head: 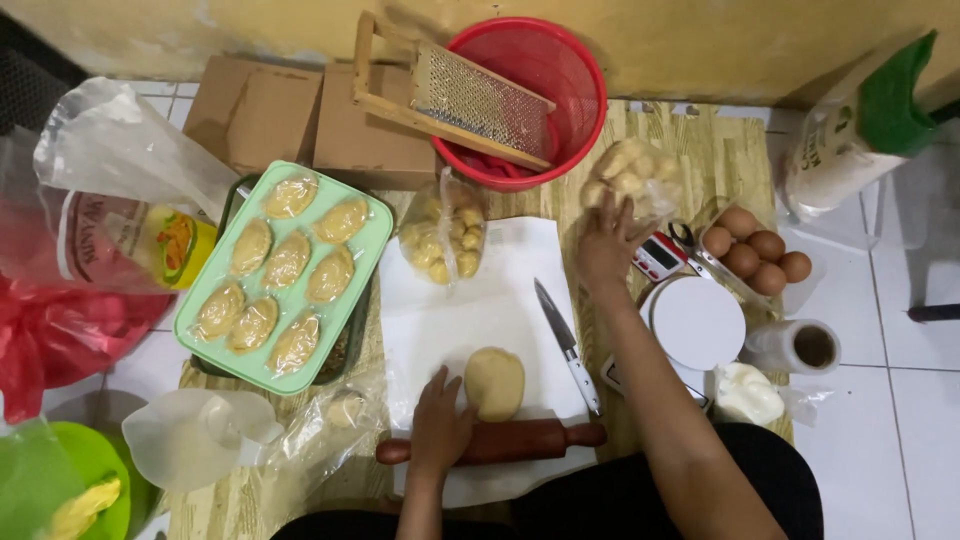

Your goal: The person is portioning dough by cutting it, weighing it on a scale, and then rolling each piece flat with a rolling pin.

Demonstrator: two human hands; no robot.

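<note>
My left hand [440, 420] rests on a brown wooden rolling pin [530, 440] that lies across the near edge of a white sheet [470, 300]. An oval lump of pale dough [494, 382] sits on the sheet just right of that hand. My right hand [606, 240] reaches far out, its fingers on a clear plastic bag of small dough balls [632, 175]. A white-handled knife [566, 345] lies on the sheet between my arms.
A green tray [375, 235] of wrapped filled pastries stands left. A second bag of dough balls [445, 235], a red basket [580, 70] with a grater [470, 95], a white scale [697, 322], eggs [757, 255], a roll of film [795, 347] and bags surround the sheet.
</note>
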